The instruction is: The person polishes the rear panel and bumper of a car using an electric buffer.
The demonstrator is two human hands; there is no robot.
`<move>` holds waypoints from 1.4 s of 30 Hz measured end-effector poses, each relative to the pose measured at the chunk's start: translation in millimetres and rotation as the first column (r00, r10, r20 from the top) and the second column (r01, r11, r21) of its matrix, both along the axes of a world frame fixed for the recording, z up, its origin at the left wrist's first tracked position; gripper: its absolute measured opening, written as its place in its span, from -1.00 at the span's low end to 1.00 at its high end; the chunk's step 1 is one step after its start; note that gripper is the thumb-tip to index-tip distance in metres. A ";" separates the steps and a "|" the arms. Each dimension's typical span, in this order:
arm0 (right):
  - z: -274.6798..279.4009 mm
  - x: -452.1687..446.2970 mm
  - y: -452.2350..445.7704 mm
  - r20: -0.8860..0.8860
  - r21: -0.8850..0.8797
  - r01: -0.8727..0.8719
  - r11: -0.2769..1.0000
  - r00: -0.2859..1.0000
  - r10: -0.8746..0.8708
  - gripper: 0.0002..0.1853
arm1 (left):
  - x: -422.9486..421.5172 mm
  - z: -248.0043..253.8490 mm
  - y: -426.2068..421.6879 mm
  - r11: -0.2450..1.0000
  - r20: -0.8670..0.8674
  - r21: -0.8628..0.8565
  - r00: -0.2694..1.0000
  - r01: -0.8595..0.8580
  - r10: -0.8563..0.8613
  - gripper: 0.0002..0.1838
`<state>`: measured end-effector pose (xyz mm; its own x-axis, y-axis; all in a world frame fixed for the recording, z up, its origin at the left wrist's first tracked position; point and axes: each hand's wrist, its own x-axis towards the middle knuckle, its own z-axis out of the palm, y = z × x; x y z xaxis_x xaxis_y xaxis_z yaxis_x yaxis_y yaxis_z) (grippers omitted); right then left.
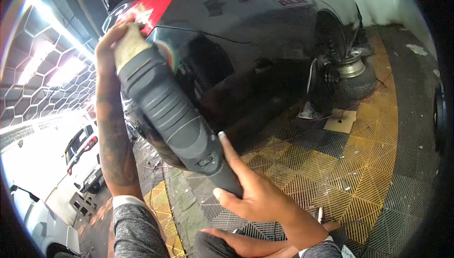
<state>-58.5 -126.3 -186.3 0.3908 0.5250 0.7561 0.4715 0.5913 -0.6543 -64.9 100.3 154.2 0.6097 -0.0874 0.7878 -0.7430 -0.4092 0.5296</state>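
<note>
A black power polisher slants across the middle of the view, its head wrapped in a beige covering. My left hand is closed around that wrapped head, beside the red tail light. Lower down, my right hand grips the rear end of the body, index finger stretched along its side. The round pad shows only as a blurred edge against the dark car panel; whether it spins I cannot tell. Some fingers of both hands are hidden.
A tyre with a rim lies by the car's wheel arch. A cardboard piece rests on yellow and grey floor tiles. White vehicles stand to the left. A bare leg shows below my right arm.
</note>
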 end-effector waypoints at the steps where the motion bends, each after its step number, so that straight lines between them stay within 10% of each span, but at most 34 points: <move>1: 0.3 -1.3 -0.6 -0.009 -0.063 0.027 0.998 1.000 -0.027 0.05 | -2.8 -4.7 -3.4 0.999 0.020 -0.003 0.998 -0.052 0.052 -0.47; 8: -49.2 45.9 2.3 0.031 0.192 0.416 0.889 0.903 -0.430 0.09 | 65.5 -48.2 -79.1 0.816 0.327 0.477 0.928 -0.325 0.179 -0.61; 12: -74.8 78.8 -38.4 -0.241 -0.101 0.271 0.957 0.927 -0.288 -0.22 | 131.7 -79.8 -134.7 0.897 0.070 0.434 0.996 -0.084 0.060 -0.65; 17: -92.6 94.0 -25.2 -0.454 -0.011 0.232 0.973 0.866 -0.212 -0.54 | 179.0 -98.3 -158.7 0.832 0.273 0.517 0.960 -0.199 0.060 -0.67; 34: -71.9 18.0 60.1 0.026 -0.115 0.259 0.959 0.966 -0.258 0.11 | -61.2 -119.7 -7.4 0.963 0.326 0.120 0.926 -0.239 0.189 -0.55; 42: -98.3 63.6 31.8 -0.031 -0.301 0.563 0.770 0.801 -0.598 -0.48 | -2.2 -144.7 -63.2 0.950 0.307 0.143 0.925 -0.278 0.224 -0.57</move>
<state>5.2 -94.5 -284.6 0.7622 0.3399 0.5509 0.5776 0.0272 -0.8159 -67.1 37.2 9.5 0.3836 -0.1180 0.9159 -0.7111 -0.6705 0.2114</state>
